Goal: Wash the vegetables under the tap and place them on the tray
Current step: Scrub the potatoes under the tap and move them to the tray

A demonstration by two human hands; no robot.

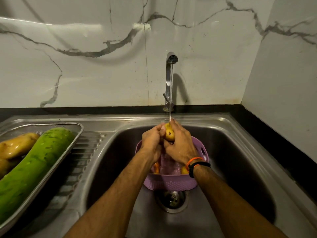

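Nearest the camera, two bare forearms reached forward over the round steel drain (172,200) of the stainless steel sink (228,152), the right one banded at the wrist by an orange thread and a black strap (197,164). Just below the grip sat one lilac perforated plastic basket (169,183), and at least two more pieces showed inside it, one orange and one yellow; the rest of its contents were hidden behind the hands.

Both hands closed round a single small yellow-brown potato (169,134). The left hand (151,143) curled against its left flank, and the right hand (181,143) wrapped over its right side and top, fingers bent close with no slack showing. The thin stream of water (171,93) landed right at the top of the grip.

The potato looked hard, fairly light and unlikely to bruise, but wet skin would likely make it slick. It seemed best held around its middle with the fingers cupped, not pinched at the ends.

Well to the left of the grip, on the ribbed drainboard, lay one rectangular steel tray (78,133) holding one long pale-green bottle gourd (34,169) and at least two larger wet potatoes (17,145). Beyond the grip rose one chrome tap (169,79) against the white marble-patterned wall (85,66).
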